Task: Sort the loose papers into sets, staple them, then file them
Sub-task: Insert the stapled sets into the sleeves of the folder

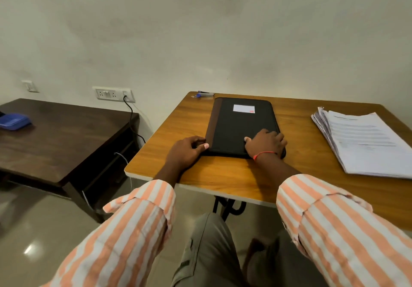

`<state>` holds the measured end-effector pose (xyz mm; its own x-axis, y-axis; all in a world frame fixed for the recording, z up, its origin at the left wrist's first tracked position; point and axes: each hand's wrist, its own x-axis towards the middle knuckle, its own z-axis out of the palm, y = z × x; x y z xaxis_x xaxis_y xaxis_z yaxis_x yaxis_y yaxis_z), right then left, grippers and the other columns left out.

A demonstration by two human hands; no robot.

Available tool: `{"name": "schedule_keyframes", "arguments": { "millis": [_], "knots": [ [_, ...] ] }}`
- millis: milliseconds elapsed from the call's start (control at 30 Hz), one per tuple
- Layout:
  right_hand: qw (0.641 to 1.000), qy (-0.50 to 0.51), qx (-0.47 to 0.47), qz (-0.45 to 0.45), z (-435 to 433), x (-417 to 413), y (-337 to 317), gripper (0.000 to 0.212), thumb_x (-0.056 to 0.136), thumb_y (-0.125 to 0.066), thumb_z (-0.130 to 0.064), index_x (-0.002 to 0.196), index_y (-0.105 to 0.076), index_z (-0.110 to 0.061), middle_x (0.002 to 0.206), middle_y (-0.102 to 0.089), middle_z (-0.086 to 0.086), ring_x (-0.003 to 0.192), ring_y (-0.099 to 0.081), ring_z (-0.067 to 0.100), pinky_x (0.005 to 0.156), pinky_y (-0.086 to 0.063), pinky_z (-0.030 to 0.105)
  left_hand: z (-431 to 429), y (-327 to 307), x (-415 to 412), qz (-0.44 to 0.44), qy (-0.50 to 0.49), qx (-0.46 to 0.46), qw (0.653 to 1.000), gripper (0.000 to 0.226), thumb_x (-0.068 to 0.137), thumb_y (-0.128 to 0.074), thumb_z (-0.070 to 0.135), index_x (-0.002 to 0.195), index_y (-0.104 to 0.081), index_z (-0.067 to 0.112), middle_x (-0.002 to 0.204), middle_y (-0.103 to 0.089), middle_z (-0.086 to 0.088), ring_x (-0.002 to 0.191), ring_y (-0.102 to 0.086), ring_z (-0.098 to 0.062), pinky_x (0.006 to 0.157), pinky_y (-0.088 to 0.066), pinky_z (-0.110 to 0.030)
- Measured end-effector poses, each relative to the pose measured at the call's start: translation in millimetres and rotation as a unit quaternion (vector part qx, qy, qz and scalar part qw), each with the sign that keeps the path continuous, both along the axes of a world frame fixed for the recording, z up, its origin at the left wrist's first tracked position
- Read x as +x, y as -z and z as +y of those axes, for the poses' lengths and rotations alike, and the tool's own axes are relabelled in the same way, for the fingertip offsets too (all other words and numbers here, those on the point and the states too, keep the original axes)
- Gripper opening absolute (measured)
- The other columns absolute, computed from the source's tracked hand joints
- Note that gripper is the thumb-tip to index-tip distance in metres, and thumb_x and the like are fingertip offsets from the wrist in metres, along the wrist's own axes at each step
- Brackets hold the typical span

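Black rectangular folder point(240, 126), closed: left hand point(189, 150) pinches its corner; right hand point(265, 141) atop, grip unclear. White paper stack point(367, 144), frame right, unsorted, unstapled.

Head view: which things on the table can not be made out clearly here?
All in the head view:
- Folder: closed, its cover hides any contents; label text too small.
- Paper stack: right side cut off by the frame edge; print blurred.
- Stapler: far and small, details unclear.
- Right hand: fingertips hidden behind its own knuckles.
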<state>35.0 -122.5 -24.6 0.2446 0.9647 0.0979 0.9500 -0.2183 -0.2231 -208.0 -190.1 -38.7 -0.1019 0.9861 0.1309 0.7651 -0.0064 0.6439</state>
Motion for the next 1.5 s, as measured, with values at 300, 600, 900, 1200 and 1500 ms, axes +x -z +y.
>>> {"name": "schedule_keyframes", "arguments": {
  "millis": [300,600,900,1200,1500],
  "knots": [
    [0.982,0.051,-0.161,0.08,17.7,23.9,-28.2,0.101,0.059,-0.07,-0.086,0.12,-0.056,-0.007,0.111,-0.058,0.014,0.096,-0.054,0.027,0.083,-0.05,0.034,6.8,-6.2,21.8,0.088,-0.095,0.004,0.992,0.038,0.095,-0.062,0.032,0.133,-0.064,0.026,0.127,-0.067,0.0,0.11,-0.062,-0.021,0.098,-0.053,-0.04],
    [0.839,-0.184,-0.353,0.371,8.6,33.9,-32.4,0.027,0.087,-0.079,-0.032,0.087,-0.064,-0.01,0.068,-0.063,0.002,0.06,-0.065,0.012,0.057,-0.056,0.025,53.5,-11.7,78.8,0.178,-0.078,-0.107,0.975,0.086,0.093,-0.029,0.079,0.16,-0.027,0.024,0.167,-0.016,-0.017,0.155,-0.008,-0.04,0.123,-0.006,-0.058],
    [0.979,-0.055,-0.009,0.197,73.5,91.0,-6.7,0.083,0.083,-0.069,-0.063,0.141,-0.046,-0.009,0.141,-0.048,0.018,0.131,-0.045,0.037,0.103,-0.044,0.047,50.5,-5.7,58.2,0.272,0.011,-0.117,0.955,0.094,0.089,-0.019,0.086,0.163,-0.008,0.03,0.17,-0.002,-0.009,0.157,0.004,-0.033,0.123,0.002,-0.059],
    [0.971,-0.101,0.015,0.215,53.5,101.1,6.7,0.052,0.093,-0.06,-0.056,0.058,-0.053,-0.018,0.056,-0.055,0.002,0.057,-0.054,0.021,0.053,-0.033,0.027,78.5,-29.0,10.5,0.177,0.02,-0.097,0.979,0.031,0.099,-0.051,0.056,0.119,-0.056,0.033,0.138,-0.051,-0.001,0.131,-0.05,-0.028,0.11,-0.039,-0.05],
    [0.973,-0.132,0.053,0.183,58.4,106.7,13.3,0.045,0.097,-0.053,-0.054,0.067,-0.058,-0.02,0.068,-0.063,0.002,0.066,-0.056,0.022,0.059,-0.039,0.031,100.9,-0.3,126.8,0.279,0.125,-0.047,0.951,0.086,0.088,-0.02,0.086,0.16,-0.013,0.041,0.171,-0.009,0.0,0.157,0.0,-0.026,0.125,-0.003,-0.056]
  ]
}}
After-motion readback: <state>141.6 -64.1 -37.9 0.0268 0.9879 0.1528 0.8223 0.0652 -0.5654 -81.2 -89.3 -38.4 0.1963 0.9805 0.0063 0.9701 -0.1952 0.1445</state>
